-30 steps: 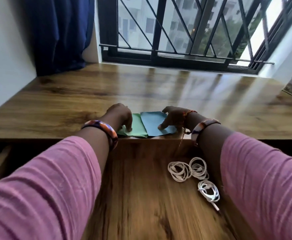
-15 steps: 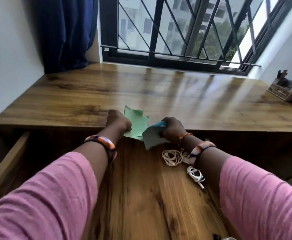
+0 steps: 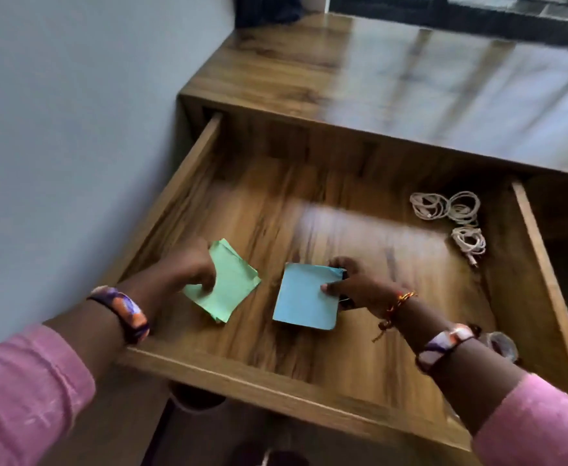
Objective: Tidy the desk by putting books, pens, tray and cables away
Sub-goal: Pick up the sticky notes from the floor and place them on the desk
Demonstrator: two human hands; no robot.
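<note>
Pinching a green sticky-note pad [image 3: 226, 280] in the left hand [image 3: 188, 267] and a blue pad [image 3: 304, 297] in the right hand [image 3: 356, 287], fingers curled, inside the open drawer [image 3: 276, 371], coiled white cables [image 3: 451, 213] well beyond the right fingers

head cam | steep downward look into open drawer [image 3: 249, 375] | close range | desk [image 3: 410, 79] beyond

green pad [image 3: 228, 280], blue pad [image 3: 304, 297], held over drawer [image 3: 276, 371]
</note>
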